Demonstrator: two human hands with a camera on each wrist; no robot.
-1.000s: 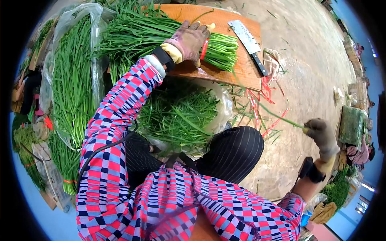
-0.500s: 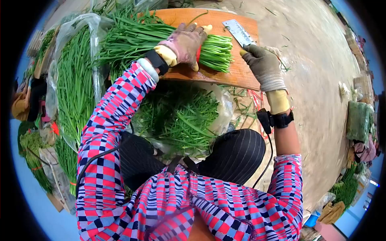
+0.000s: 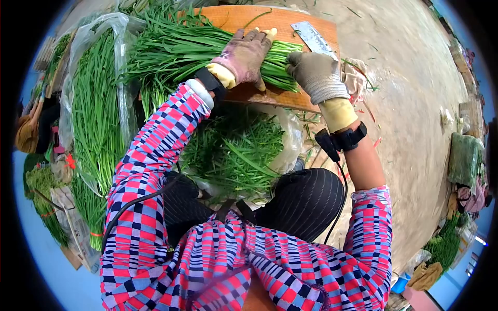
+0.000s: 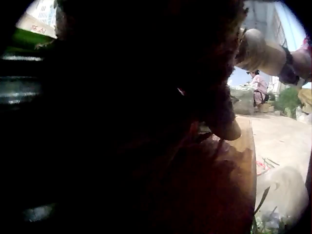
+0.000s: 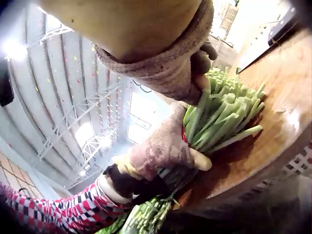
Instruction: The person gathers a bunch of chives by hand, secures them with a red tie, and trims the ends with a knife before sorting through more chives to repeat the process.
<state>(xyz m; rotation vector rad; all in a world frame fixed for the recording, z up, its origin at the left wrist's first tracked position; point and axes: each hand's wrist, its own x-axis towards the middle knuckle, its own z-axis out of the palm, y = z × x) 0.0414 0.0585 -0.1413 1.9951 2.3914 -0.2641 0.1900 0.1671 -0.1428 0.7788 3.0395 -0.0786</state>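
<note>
My gloved left hand lies spread across a bundle of garlic chives on a wooden board, fingers straight over the top, thumb along the near side. Beneath it, a sliver of red band shows in the right wrist view. At the pale stem ends my gloved right hand has its fingers curled, pinching a stalk at the bundle's edge. Behind that hand lies a knife; its handle is hidden in the head view. The left wrist view is mostly dark.
Below the board, loose green trimmings fill a clear plastic bag between the person's knees. More chives lie in plastic at the left. Red strips and leaf scraps litter the floor to the right.
My right hand, out at the far right with a long stalk a second ago, came back past the knife and now reaches the stem ends without that stalk. The left hand stays on the bundle.
</note>
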